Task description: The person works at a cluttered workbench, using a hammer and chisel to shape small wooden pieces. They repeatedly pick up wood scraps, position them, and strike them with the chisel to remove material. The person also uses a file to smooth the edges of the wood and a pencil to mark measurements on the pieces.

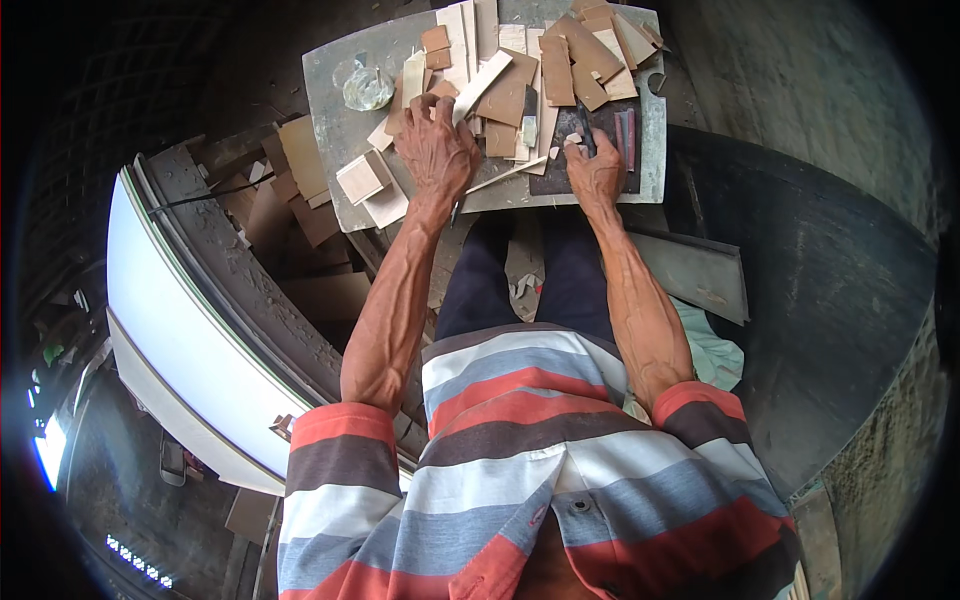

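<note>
My left hand (437,152) reaches over the left part of a worn grey board (345,130), fingers bent and apart, beside loose wood pieces. A pale wood strip (485,84) lies slanted by its fingertips; no grip on it shows. My right hand (597,172) is closed around a slim black tool (585,118) pointing away from me; its exact kind is unclear. Under that hand lies a dark flat plate (556,183). A thin light stick (508,176) lies between my hands, its right end near the right one. A small brush-like piece (529,122) rests on the wood.
Brown and pale wood offcuts (580,48) crowd the board's far side. A crumpled clear plastic bag (368,88) sits at far left, a small wood block (362,178) nearer. Dark red bars (625,138) lie at right. A long white panel (190,330) stands left, beside heaped scrap (310,215).
</note>
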A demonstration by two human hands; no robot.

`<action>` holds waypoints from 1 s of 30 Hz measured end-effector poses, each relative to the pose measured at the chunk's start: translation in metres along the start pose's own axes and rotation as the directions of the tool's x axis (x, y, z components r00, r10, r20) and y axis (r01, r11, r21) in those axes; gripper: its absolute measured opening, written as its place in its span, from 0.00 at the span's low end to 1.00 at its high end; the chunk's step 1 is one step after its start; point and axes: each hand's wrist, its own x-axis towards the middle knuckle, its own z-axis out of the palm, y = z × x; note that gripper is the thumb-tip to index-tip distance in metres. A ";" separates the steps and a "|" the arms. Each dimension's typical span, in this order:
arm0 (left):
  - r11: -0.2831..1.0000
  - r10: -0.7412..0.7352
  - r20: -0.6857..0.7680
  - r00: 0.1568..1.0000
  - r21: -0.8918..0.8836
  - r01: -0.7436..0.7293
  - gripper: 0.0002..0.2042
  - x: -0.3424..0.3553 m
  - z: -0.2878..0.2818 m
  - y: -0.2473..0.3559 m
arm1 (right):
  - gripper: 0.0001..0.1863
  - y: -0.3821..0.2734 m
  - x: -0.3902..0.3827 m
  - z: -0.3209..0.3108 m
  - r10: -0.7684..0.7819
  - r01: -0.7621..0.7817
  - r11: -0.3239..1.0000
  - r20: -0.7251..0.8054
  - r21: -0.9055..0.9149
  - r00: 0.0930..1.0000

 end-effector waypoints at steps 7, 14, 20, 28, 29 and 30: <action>0.998 0.042 0.072 0.997 0.042 -0.045 0.20 0.018 0.014 -0.005 | 0.17 -0.006 -0.031 -0.050 0.062 -0.043 0.979 -0.091 0.199 0.994; 0.987 0.109 0.168 0.980 0.101 -0.127 0.19 0.025 0.020 -0.009 | 0.10 0.008 -0.045 -0.046 0.009 0.001 0.997 -0.126 0.076 0.992; 0.978 0.206 0.143 0.968 -0.010 -0.207 0.17 0.028 0.020 -0.014 | 0.09 -0.011 -0.048 -0.014 0.015 0.005 0.985 -0.112 0.173 0.994; 0.939 0.080 -0.050 0.996 -0.330 -0.092 0.17 0.021 -0.011 -0.019 | 0.11 -0.017 -0.052 0.005 0.090 -0.079 0.971 -0.038 0.227 0.995; 0.941 0.054 -0.037 0.998 -0.334 -0.064 0.17 0.016 -0.014 -0.021 | 0.11 -0.019 -0.053 0.009 0.061 -0.050 0.971 -0.038 0.234 0.997; 0.940 0.034 -0.022 0.999 -0.338 -0.039 0.17 0.008 -0.021 -0.021 | 0.11 -0.022 -0.053 0.011 0.035 -0.023 0.970 -0.043 0.242 0.998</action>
